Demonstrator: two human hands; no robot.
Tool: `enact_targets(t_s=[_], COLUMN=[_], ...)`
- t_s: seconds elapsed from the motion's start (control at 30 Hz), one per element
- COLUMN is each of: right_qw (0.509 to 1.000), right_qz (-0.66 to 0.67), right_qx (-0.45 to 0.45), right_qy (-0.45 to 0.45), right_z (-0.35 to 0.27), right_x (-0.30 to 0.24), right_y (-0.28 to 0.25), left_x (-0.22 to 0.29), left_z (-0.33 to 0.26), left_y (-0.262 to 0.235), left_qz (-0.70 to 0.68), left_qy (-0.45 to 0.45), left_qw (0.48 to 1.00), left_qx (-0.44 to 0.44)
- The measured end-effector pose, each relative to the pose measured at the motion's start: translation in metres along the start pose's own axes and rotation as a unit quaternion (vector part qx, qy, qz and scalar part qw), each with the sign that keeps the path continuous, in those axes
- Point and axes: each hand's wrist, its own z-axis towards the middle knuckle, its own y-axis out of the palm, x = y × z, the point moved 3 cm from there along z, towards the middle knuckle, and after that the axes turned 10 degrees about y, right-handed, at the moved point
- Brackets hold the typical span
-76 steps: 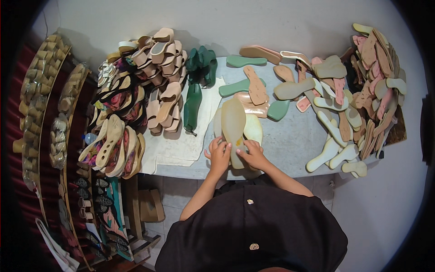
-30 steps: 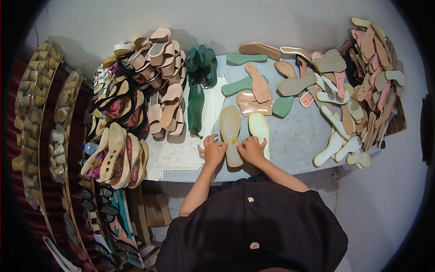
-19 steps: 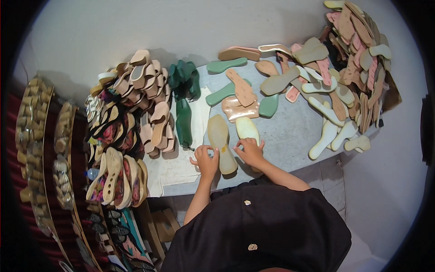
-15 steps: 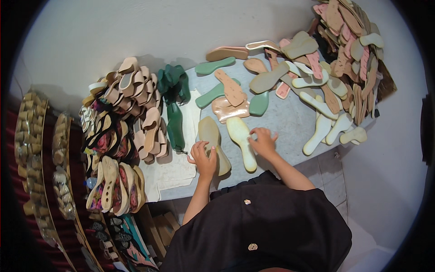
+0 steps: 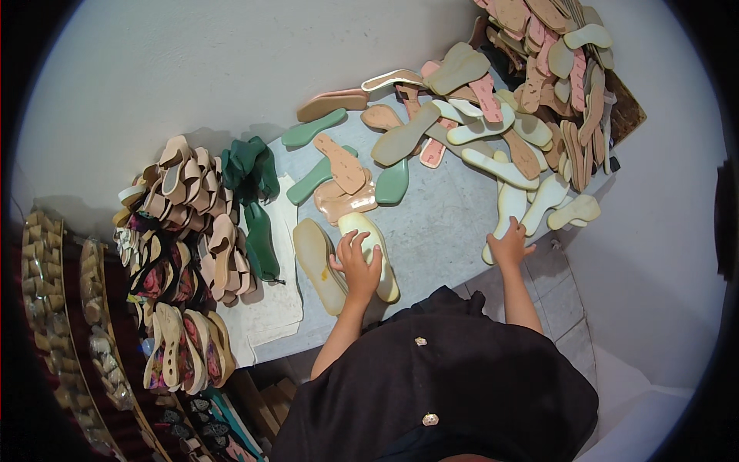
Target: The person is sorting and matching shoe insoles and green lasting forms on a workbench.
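Note:
My left hand (image 5: 356, 266) lies over a cream shoe sole (image 5: 377, 250) near the front edge of the table, its fingers spread and touching the surface. Just left of it rests a wider beige sole (image 5: 310, 250) with a small yellow smear. Farther right, my right hand (image 5: 508, 245) is on the near end of another cream sole (image 5: 511, 204), fingers apart. That sole belongs to a loose group of pale soles, among them one (image 5: 546, 202) right beside it. How firmly the right fingers press is hard to tell.
Green soles (image 5: 314, 128) and a tan insole (image 5: 339, 163) lie farther back. A heap of insoles (image 5: 539, 85) fills the far right corner. Beige sandals (image 5: 223, 254), dark green ones (image 5: 262, 242) and floral wedges (image 5: 188, 346) crowd the left side, beside shelves (image 5: 73, 292).
My right hand has left the cream sole in front of me and moved right onto another one. My left hand has shifted from the beige sole to the cream sole. The view has turned.

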Motion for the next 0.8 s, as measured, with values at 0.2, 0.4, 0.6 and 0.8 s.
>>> enact_targets(t_s=[0.2, 0.4, 0.6, 0.8], right_qw=[0.971, 0.806, 0.864, 0.865], right_qz=[0.230, 0.539, 0.337, 0.289], right_qx=[-0.031, -0.243, -0.189, -0.184], right_qy=[0.061, 0.004, -0.322, -0.367], right_z=[0.002, -0.063, -0.150, -0.207], right_x=[-0.016, -0.069, -0.102, -0.114], right_y=[0.014, 0.015, 0.055, 0.080], left_x=[-0.014, -0.057, -0.082, -0.099], left_z=[0.004, -0.001, -0.001, -0.012], left_y=[-0.013, -0.039, -0.056, -0.045], left_qz=[0.007, 0.081, 0.187, 0.162], left_qy=[-0.050, -0.066, -0.024, -0.007], left_qw=[0.999, 0.995, 0.970, 0.969], left_qx=[0.015, 0.002, -0.152, -0.188])
